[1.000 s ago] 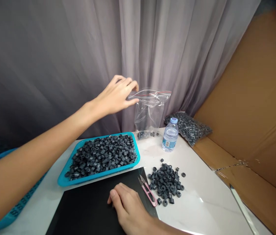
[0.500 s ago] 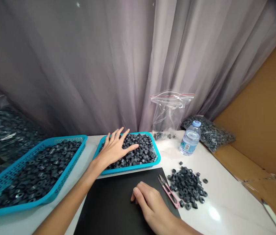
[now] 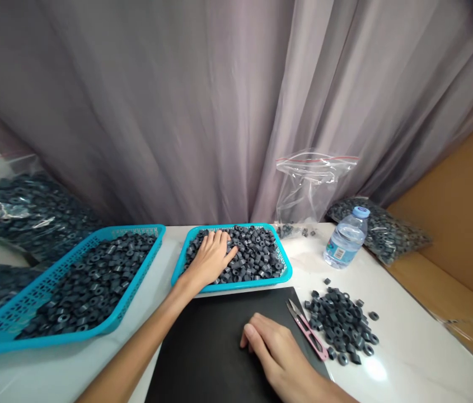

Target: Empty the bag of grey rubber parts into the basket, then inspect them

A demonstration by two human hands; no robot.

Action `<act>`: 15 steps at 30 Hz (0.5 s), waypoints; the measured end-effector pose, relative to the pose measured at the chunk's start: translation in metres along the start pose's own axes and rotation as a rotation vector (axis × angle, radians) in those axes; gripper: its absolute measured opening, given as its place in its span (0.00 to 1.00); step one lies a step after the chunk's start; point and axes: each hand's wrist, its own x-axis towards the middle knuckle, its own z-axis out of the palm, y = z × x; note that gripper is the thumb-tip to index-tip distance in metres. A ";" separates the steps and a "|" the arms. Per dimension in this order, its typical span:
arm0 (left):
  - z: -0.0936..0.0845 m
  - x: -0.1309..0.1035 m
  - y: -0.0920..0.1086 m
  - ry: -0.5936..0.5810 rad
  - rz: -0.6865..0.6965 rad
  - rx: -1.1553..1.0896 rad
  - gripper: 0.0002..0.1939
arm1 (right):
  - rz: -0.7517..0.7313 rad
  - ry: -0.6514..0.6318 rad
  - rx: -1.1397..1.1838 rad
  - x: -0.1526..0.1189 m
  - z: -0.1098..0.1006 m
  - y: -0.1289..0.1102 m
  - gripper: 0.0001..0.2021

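Observation:
My left hand (image 3: 211, 258) rests on the small dark ring-shaped pieces (image 3: 257, 252) in the middle blue basket (image 3: 236, 286), its fingers apart and bent down onto them. On the black mat (image 3: 211, 341) lies my right hand (image 3: 272, 344), fingers curled together; whether anything is inside them is hidden. Just right of that hand are pink-handled snips (image 3: 308, 331), lying across the mat's edge. A loose pile of dark pieces (image 3: 341, 322) sits beside the snips on the white table (image 3: 408, 336).
A larger blue basket (image 3: 114, 322) of dark pieces stands at the left, near filled plastic bags (image 3: 30, 210). Behind the pile are a water bottle (image 3: 346, 238), an upright clear zip bag (image 3: 309, 193) and another filled bag (image 3: 391, 229). A curtain (image 3: 177, 112) hangs behind.
My left hand has come down from above the middle basket onto the pieces, its fingers less stretched. The view has shifted, so everything sits further right. My right hand keeps its curled pose.

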 end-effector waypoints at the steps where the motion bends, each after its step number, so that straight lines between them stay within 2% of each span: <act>1: 0.000 0.001 0.000 0.007 0.009 -0.007 0.16 | 0.000 -0.003 -0.001 0.000 0.000 0.000 0.20; 15: -0.008 0.022 -0.014 0.134 -0.094 -0.233 0.14 | 0.003 -0.021 -0.047 0.000 -0.007 -0.005 0.19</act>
